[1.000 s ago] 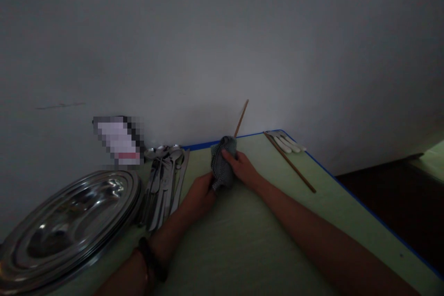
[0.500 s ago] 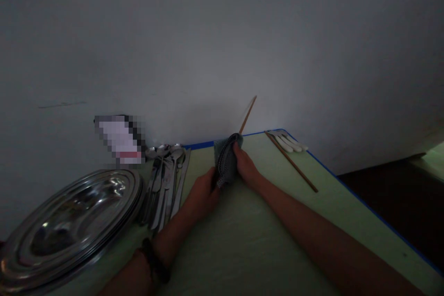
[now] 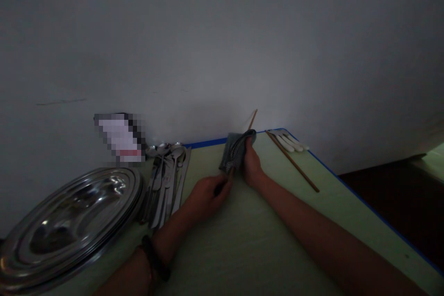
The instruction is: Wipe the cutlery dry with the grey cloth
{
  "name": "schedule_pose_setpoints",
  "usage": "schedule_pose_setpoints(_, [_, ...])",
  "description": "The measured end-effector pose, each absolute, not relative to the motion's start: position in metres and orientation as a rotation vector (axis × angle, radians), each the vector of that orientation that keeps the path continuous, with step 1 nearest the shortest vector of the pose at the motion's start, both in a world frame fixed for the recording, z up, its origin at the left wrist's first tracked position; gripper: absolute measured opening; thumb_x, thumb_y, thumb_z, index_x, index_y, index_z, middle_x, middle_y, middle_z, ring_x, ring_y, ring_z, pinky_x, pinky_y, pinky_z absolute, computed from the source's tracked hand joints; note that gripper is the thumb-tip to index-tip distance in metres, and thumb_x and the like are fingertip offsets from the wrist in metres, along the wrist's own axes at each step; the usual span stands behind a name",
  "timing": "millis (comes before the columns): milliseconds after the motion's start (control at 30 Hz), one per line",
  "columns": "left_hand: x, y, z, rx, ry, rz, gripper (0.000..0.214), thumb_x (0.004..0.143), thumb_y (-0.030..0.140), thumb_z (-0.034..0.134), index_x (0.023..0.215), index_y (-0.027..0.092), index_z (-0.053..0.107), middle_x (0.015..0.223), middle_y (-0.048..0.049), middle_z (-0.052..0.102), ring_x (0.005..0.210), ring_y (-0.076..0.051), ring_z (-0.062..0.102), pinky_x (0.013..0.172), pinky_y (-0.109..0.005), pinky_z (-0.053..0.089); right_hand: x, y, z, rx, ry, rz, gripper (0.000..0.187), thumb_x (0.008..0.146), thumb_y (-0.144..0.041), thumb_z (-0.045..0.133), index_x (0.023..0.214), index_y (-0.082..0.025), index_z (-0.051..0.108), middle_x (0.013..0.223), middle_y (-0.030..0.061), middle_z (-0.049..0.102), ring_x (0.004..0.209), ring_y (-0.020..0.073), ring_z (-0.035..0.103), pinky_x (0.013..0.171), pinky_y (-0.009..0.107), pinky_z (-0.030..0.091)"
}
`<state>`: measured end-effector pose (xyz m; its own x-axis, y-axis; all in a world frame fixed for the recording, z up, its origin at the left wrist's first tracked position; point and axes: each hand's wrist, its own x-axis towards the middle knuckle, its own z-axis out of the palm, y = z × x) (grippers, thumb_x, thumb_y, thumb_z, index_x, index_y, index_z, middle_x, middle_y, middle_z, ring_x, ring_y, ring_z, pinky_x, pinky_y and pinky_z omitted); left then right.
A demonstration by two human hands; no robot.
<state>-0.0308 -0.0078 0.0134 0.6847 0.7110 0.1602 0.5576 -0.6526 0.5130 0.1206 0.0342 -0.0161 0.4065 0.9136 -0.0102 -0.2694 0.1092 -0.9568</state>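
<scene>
A thin brown chopstick (image 3: 253, 119) runs through a folded grey patterned cloth (image 3: 237, 149), its far end sticking out towards the wall. My right hand (image 3: 253, 163) is closed round the cloth, which wraps the middle of the chopstick. My left hand (image 3: 210, 195) pinches the near end of the chopstick just below the cloth. On the table to the right lies a second chopstick (image 3: 293, 162), beside several white-handled forks (image 3: 293, 143).
At the left stands a stack of oval steel divided plates (image 3: 133, 185). Several spoons and knives (image 3: 168, 185) lie beside it. A blurred-out phone-like object (image 3: 120, 138) leans on the wall (image 3: 222, 46). The green table (image 3: 270, 245) has a blue edge.
My right hand and the cloth have moved slightly right. Less of the chopstick's far end shows, and its near end now appears between the cloth and my left hand.
</scene>
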Motion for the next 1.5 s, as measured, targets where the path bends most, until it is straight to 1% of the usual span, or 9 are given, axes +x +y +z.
schedule_pose_setpoints(233, [-0.03, -0.009, 0.008, 2.63, 1.022, 0.447, 0.025, 0.086, 0.034, 0.04, 0.074, 0.017, 0.055, 0.065, -0.0014, 0.057, 0.06, -0.015, 0.053, 0.056, -0.024, 0.038, 0.118, 0.032, -0.015, -1.186, -0.82, 0.897, 0.063, 0.078, -0.065, 0.023, 0.093, -0.016, 0.059, 0.1, 0.0092, 0.065, 0.094, 0.0182, 0.058, 0.081, 0.028, 0.043])
schedule_pose_setpoints(533, [-0.028, -0.007, 0.007, 2.512, 1.222, 0.421, 0.037, 0.083, 0.046, 0.042, 0.065, 0.016, 0.055, 0.059, -0.0026, 0.059, 0.051, -0.015, 0.052, 0.047, -0.023, 0.032, 0.113, 0.022, -0.005, -1.31, -0.976, 0.768, 0.052, 0.077, -0.061, 0.035, 0.088, -0.016, 0.058, 0.086, 0.0067, 0.064, 0.079, 0.0181, 0.057, 0.068, 0.028, 0.043])
schedule_pose_setpoints(633, [-0.026, -0.007, 0.009, 2.448, 1.226, 0.461, 0.036, 0.081, 0.048, 0.044, 0.067, 0.017, 0.056, 0.061, -0.0024, 0.06, 0.055, -0.016, 0.054, 0.048, -0.023, 0.034, 0.113, 0.023, -0.007, -1.303, -0.999, 0.739, 0.048, 0.077, -0.059, 0.038, 0.089, -0.017, 0.057, 0.086, 0.0063, 0.063, 0.081, 0.0183, 0.057, 0.072, 0.029, 0.042])
schedule_pose_setpoints(800, [-0.025, -0.006, 0.011, 2.208, 1.293, 0.542, 0.042, 0.086, 0.041, 0.037, 0.054, 0.018, 0.052, 0.048, 0.0002, 0.056, 0.046, -0.014, 0.054, 0.049, -0.023, 0.036, 0.111, 0.023, -0.006, -1.128, -1.013, 0.838, 0.041, 0.077, -0.052, 0.044, 0.095, -0.017, 0.056, 0.1, 0.0069, 0.062, 0.093, 0.0181, 0.056, 0.081, 0.029, 0.042])
schedule_pose_setpoints(967, [-0.026, -0.004, 0.013, 2.169, 1.247, 0.583, 0.053, 0.09, 0.037, 0.027, 0.047, 0.018, 0.049, 0.05, -0.0009, 0.058, 0.053, -0.014, 0.058, 0.061, -0.024, 0.039, 0.112, 0.023, -0.007, -1.032, -1.155, 0.924, 0.035, 0.065, -0.037, 0.064, 0.092, -0.016, 0.056, 0.094, 0.0058, 0.063, 0.085, 0.017, 0.057, 0.077, 0.029, 0.045])
schedule_pose_setpoints(1100, [-0.028, -0.003, 0.012, 2.188, 1.2, 0.564, 0.048, 0.09, 0.036, 0.027, 0.05, 0.019, 0.047, 0.049, 0.0006, 0.055, 0.05, -0.013, 0.056, 0.058, -0.024, 0.038, 0.112, 0.023, -0.009, -1.088, -1.194, 0.899, 0.032, 0.066, -0.037, 0.063, 0.089, -0.015, 0.057, 0.09, 0.0059, 0.063, 0.082, 0.0169, 0.057, 0.074, 0.03, 0.046])
schedule_pose_setpoints(1233, [-0.031, -0.001, 0.01, 2.277, 1.116, 0.533, 0.031, 0.087, 0.034, 0.038, 0.062, 0.018, 0.047, 0.053, 0.0024, 0.053, 0.048, -0.012, 0.051, 0.05, -0.023, 0.034, 0.11, 0.021, -0.009, -1.084, -1.181, 0.872, 0.028, 0.072, -0.041, 0.056, 0.084, -0.016, 0.057, 0.083, 0.0037, 0.063, 0.078, 0.0156, 0.056, 0.072, 0.028, 0.044])
schedule_pose_setpoints(1333, [-0.034, 0.0, 0.009, 2.41, 1.016, 0.511, 0.024, 0.087, 0.031, 0.037, 0.069, 0.018, 0.047, 0.057, 0.0026, 0.051, 0.049, -0.012, 0.049, 0.049, -0.022, 0.031, 0.109, 0.023, -0.008, -1.092, -1.111, 0.88, 0.03, 0.073, -0.044, 0.053, 0.081, -0.016, 0.059, 0.08, 0.0032, 0.063, 0.078, 0.0159, 0.056, 0.072, 0.027, 0.043])
schedule_pose_setpoints(1500, [-0.033, 0.0, 0.008, 2.615, 0.95, 0.428, 0.026, 0.087, 0.029, 0.036, 0.064, 0.019, 0.043, 0.057, 0.0026, 0.046, 0.053, -0.012, 0.047, 0.051, -0.023, 0.032, 0.115, 0.036, -0.015, -1.099, -0.85, 0.906, 0.036, 0.071, -0.048, 0.053, 0.083, -0.015, 0.062, 0.081, 0.0042, 0.065, 0.081, 0.0172, 0.057, 0.073, 0.028, 0.043])
